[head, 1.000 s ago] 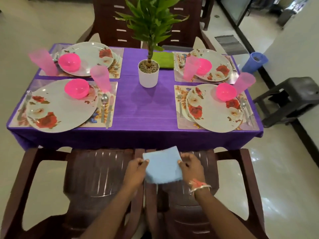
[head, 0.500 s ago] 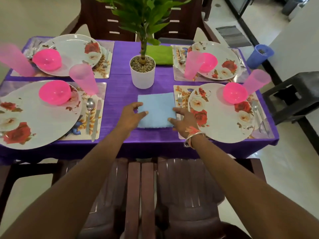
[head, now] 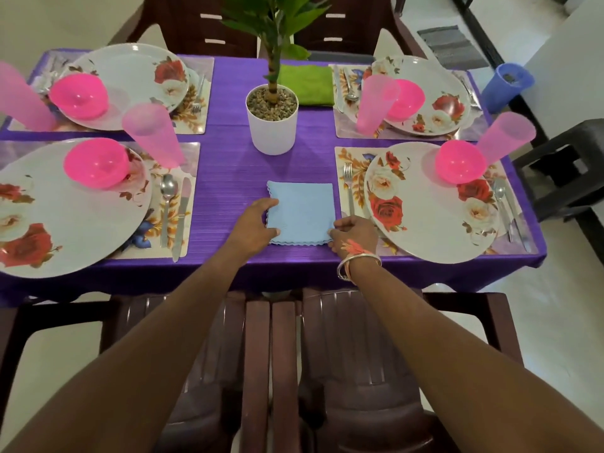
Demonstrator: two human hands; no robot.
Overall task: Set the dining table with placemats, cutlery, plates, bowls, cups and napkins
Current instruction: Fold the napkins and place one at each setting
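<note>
Your left hand [head: 253, 223] pinches the left edge of the folded light-blue cloth napkin [head: 302, 212] and your right hand [head: 354, 233] its near right corner, flat on the purple tablecloth [head: 225, 171] beside the near-right floral placemat [head: 354, 165].

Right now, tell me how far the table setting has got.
Done: four placemats each carry a plate, pink bowl, cup and cutlery; a green napkin lies by the plant pot. In hand: both hands, left and right, are at the blue napkin. Left: only two napkins show for four places.
</note>
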